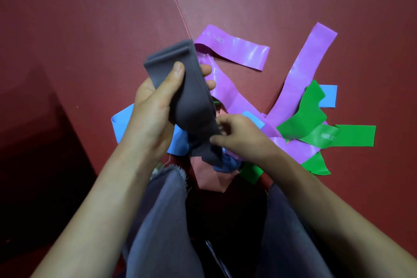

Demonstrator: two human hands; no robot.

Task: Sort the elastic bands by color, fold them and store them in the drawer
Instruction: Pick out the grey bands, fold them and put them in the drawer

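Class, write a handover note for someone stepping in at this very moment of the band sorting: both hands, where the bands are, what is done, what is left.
Left hand grips the grey bands, stacked, near the top. Right hand pinches their lower end.
Purple bands, green bands, blue bands and a pink band lie mixed on the red mat.
Done: grey gathered together.
Left: fold grey, sort and fold the other colours, store all. No drawer in view.
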